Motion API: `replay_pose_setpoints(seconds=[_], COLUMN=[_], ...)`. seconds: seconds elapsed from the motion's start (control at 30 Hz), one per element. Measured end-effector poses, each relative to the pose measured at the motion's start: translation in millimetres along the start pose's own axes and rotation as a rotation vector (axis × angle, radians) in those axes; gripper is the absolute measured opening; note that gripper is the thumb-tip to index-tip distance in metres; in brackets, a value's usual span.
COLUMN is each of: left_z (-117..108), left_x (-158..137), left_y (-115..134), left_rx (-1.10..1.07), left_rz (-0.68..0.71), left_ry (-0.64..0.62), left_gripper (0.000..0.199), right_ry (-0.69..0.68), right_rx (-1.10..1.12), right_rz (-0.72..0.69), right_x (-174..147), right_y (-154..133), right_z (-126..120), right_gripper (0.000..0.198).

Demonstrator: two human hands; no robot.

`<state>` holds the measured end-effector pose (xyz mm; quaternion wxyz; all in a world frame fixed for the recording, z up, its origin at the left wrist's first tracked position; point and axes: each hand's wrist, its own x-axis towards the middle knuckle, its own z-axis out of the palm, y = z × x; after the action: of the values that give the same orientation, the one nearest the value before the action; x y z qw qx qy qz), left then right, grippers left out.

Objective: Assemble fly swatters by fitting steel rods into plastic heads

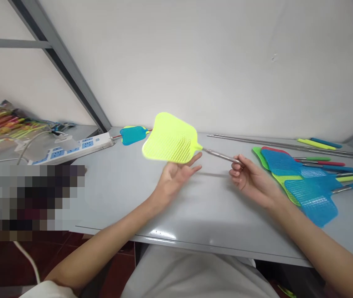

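Observation:
A yellow-green fly swatter is held up over the table, its mesh head to the left and its thin metal rod running right. My right hand pinches the rod near its right end, fingers closed around it. Just below the mesh head is my left hand, with fingers stretched out and apart; part of it is hidden behind the head, so I cannot tell whether it touches. To the right of my right hand lies a pile of blue, green, yellow and red fly swatters.
Long metal rods lie along the wall, with yellow and blue handles behind them. At the back left are a blue swatter, a white power strip and a heap of bagged colourful items. A grey metal post stands left.

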<state>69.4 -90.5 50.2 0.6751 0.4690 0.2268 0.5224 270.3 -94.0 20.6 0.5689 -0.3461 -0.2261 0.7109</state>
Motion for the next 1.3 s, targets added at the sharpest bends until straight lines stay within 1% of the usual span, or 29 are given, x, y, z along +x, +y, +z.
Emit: replay_pose_setpoints(seconds=[0.07, 0.17, 0.27, 0.37, 0.43, 0.53, 0.6, 0.67, 0.73, 0.8, 0.87, 0.97, 1.07, 1.3], left_z=[-0.8, -6.9, -16.0, -23.6, -25.6, -23.7, -20.7, -17.6, -15.4, -14.1, -13.4, -12.5, -10.3, -4.2], left_x=[-0.9, 1.5, 6.4, 10.6, 11.5, 10.1, 8.3, 6.8, 5.7, 4.4, 2.8, 0.1, -1.6, 0.2], left_y=[-5.9, -9.4, -6.3, -2.0, -1.0, -2.7, -6.1, -11.6, -19.8, -30.2, -41.1, -53.2, -58.2, -64.5], left_rx=[0.059, 0.059, -0.010, -0.064, -0.037, 0.022, 0.035, 0.046, 0.070, 0.096, 0.104, 0.085, 0.069, 0.058], left_rz=[0.002, 0.009, 0.030, 0.028, 0.011, -0.018, -0.021, -0.008, -0.008, -0.047, -0.106, -0.130, -0.124, -0.140], left_ry=[0.020, 0.114, 0.196, 0.227, 0.236, 0.235, 0.230, 0.236, 0.240, 0.215, 0.166, 0.124, 0.139, 0.179], left_gripper=[0.051, 0.035, 0.037, 0.040, 0.040, 0.042, 0.043, 0.043, 0.042, 0.041, 0.039, 0.035, 0.035, 0.035], right_ry=[-0.071, -0.189, -0.253, -0.323, -0.435, -0.622, -0.687, -0.720, -0.700, -0.614, -0.542, -0.504, -0.464, -0.413], right_rx=[-0.070, -0.085, -0.123, -0.230, -0.366, -0.544, -0.542, -0.462, -0.350, -0.243, -0.176, -0.137, -0.128, -0.058], right_rz=[0.034, 0.131, 0.167, 0.186, 0.259, 0.421, 0.503, 0.552, 0.573, 0.604, 0.643, 0.667, 0.666, 0.734], right_x=[-5.1, -11.2, -12.6, -12.0, -12.8, -16.8, -20.7, -24.6, -27.8, -29.6, -30.2, -29.9, -29.8, -30.4], right_y=[10.4, 21.8, 23.7, 21.0, 21.3, 28.5, 37.1, 46.7, 55.7, 62.4, 66.4, 68.2, 68.1, 67.4], right_z=[5.2, 11.3, 12.0, 9.5, 8.8, 11.3, 14.8, 18.3, 21.1, 22.4, 22.2, 20.2, 18.2, 15.9], right_gripper=[0.016, 0.021, 0.029, 0.034, 0.037, 0.037, 0.035, 0.029, 0.024, 0.019, 0.019, 0.028, 0.034, 0.034])
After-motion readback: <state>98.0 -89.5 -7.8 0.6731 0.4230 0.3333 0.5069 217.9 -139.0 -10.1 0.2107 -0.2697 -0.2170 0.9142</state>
